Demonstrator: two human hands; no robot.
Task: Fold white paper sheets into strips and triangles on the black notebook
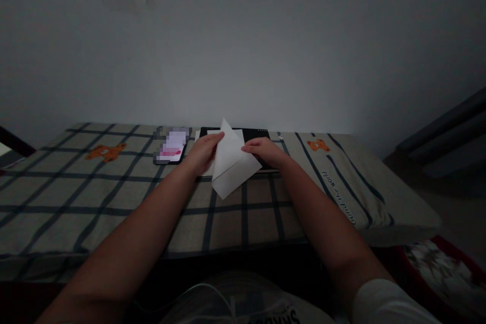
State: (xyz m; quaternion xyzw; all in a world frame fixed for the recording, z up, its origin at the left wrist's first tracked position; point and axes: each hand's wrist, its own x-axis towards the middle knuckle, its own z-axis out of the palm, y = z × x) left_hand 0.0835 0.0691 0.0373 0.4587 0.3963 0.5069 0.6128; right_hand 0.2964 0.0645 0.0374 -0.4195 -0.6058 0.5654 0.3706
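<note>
- Your left hand [203, 154] is gripping the left edge of a folded white paper sheet [232, 164]; your thumb is lying across the top of the sheet and the other fingers are curling together behind it, so the hand is clamping the paper
- Your right hand [264, 152] is pinching the sheet's right edge; the fingertips are pressing together on the fold, with the thumb hidden beneath, so you are holding the paper from both sides
- The sheet is standing tilted between your two sets of fingers; one pointed corner is rising just above your left fingertips, and the lower corner is hanging below both hands, towards you
- Just beyond your fingertips a flat black rectangular pad [255, 134] is lying with a second white sheet showing under your left hand; whether the folded paper is touching the pad cannot be told
- To the left of your left fingers, close beside them, a dark phone with a lit screen [171, 146] is lying flat; its screen is blurred
- Everything is resting on a beige cloth with dark blue check lines and orange bear prints [114, 182], spreading beneath and to both sides of your fingers
- Far beyond your fingertips a plain pale wall [243, 35] is rising; the light is dim
</note>
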